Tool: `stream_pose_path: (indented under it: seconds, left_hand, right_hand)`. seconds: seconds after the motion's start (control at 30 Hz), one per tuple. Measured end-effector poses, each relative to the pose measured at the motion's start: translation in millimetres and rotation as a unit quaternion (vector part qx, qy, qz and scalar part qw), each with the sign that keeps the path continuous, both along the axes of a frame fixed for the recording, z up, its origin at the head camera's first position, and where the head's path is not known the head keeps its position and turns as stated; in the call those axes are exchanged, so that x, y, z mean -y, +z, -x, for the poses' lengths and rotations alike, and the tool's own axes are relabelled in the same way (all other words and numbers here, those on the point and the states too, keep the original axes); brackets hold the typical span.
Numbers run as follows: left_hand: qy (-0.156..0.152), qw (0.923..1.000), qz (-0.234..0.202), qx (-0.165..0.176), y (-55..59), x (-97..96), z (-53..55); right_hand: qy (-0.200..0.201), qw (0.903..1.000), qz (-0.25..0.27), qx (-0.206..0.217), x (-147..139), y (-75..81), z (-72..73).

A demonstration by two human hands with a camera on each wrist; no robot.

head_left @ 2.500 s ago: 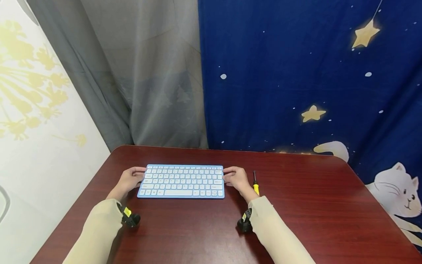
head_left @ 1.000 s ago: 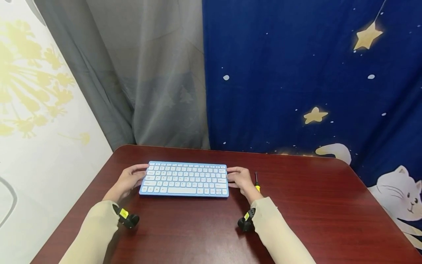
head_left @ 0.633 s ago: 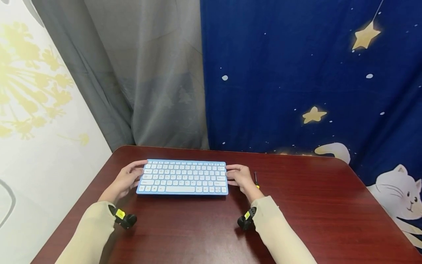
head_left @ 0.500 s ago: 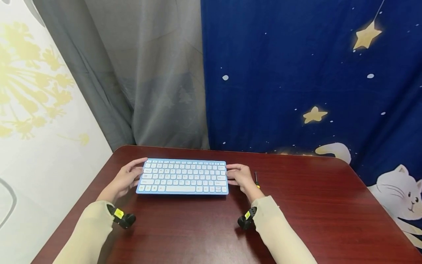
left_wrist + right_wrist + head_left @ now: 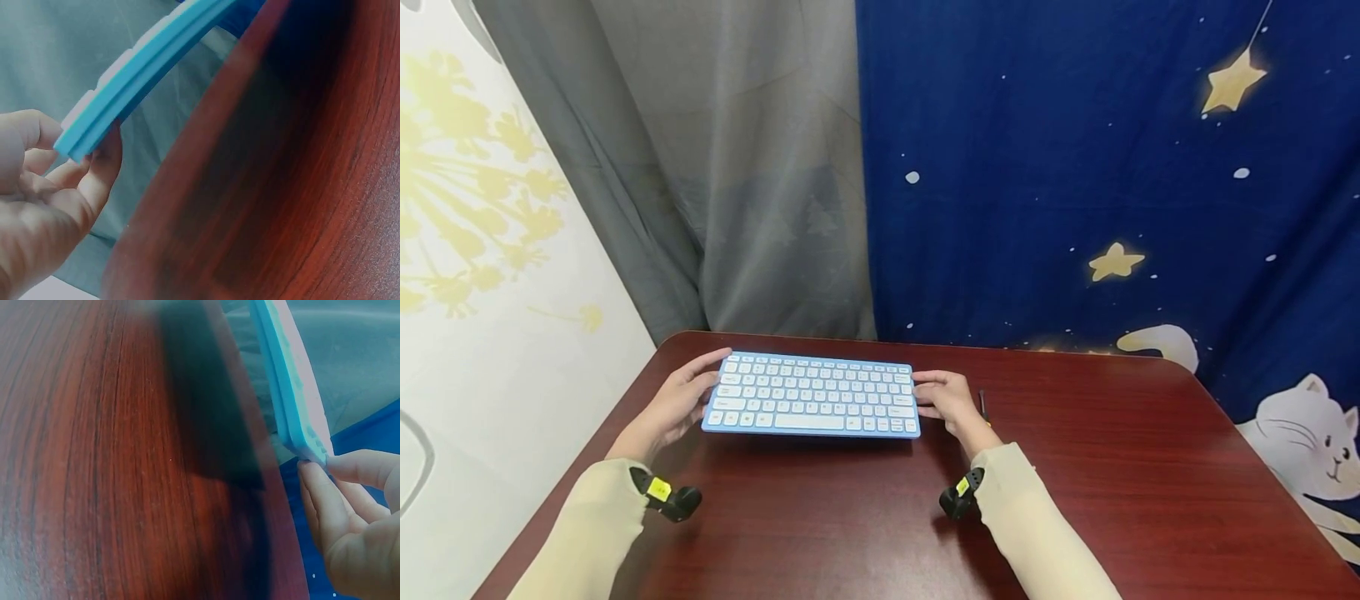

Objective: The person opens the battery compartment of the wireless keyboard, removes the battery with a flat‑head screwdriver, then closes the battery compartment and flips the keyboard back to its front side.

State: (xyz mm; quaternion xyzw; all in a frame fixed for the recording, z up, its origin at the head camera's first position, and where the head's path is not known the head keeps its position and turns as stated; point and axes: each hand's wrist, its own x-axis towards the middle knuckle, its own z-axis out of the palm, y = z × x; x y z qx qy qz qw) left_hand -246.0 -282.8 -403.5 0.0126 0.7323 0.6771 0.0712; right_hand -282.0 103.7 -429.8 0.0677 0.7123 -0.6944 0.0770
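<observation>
A light blue keyboard (image 5: 811,396) with white keys is held above the table, its left end a little higher than its right. My left hand (image 5: 675,406) grips the left end; in the left wrist view its thumb lies at the key side and curled fingers (image 5: 105,172) reach under the blue edge. At the opposite end my right hand (image 5: 949,402) pinches the keyboard between thumb and fingers, seen close up in the right wrist view at the corner (image 5: 306,447). Below the keyboard, its dark shadow falls on the wood in both wrist views.
A screwdriver (image 5: 983,404) with a dark shaft lies on the red-brown table (image 5: 1150,467) just beyond my right wrist, its yellow handle mostly hidden by the arm. Grey and blue curtains (image 5: 985,208) hang behind the far edge. A white panel (image 5: 490,375) stands on the left.
The keyboard has risen off the table, its left end most. My left hand has moved up and slightly left with it; my right hand has risen a little, keeping its grip.
</observation>
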Motion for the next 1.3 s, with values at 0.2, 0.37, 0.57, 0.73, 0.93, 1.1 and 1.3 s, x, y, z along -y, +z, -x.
stream_pose_path:
  seconds: [0.2, 0.37, 0.57, 0.73, 0.93, 1.1, 1.3]
  left_hand:
    - [0.001, 0.9997, -0.024, -0.001, 9.9, 0.1, -3.6]
    - [0.005, 0.9997, -0.024, -0.006, 15.2, -0.1, -6.2]
    - [0.018, 0.9996, -0.004, -0.021, 19.4, -2.6, -9.5]
    - [0.023, 0.9990, -0.004, -0.037, 22.6, -5.2, -12.3]
    - [0.018, 0.9979, -0.038, -0.048, 28.0, -9.0, -14.3]
    - [0.021, 0.9969, -0.042, -0.064, 31.4, -10.3, -16.3]
    - [0.024, 0.9942, -0.057, -0.088, 33.3, -10.2, -18.5]
  right_hand:
    - [0.006, 1.0000, 0.004, 0.001, 2.4, 2.3, 0.8]
    - [0.006, 1.0000, 0.000, 0.005, 4.1, 3.5, 0.4]
    - [0.007, 1.0000, -0.001, 0.004, 3.7, 2.1, 0.6]
    - [0.009, 0.9999, 0.005, 0.006, 3.7, 1.6, 1.3]
    - [0.013, 0.9999, 0.009, 0.006, 4.2, 2.4, 1.5]
    - [0.014, 0.9998, 0.010, 0.010, 3.9, 2.4, 2.5]
    - [0.017, 0.9996, 0.020, 0.014, 4.5, 1.5, 4.1]
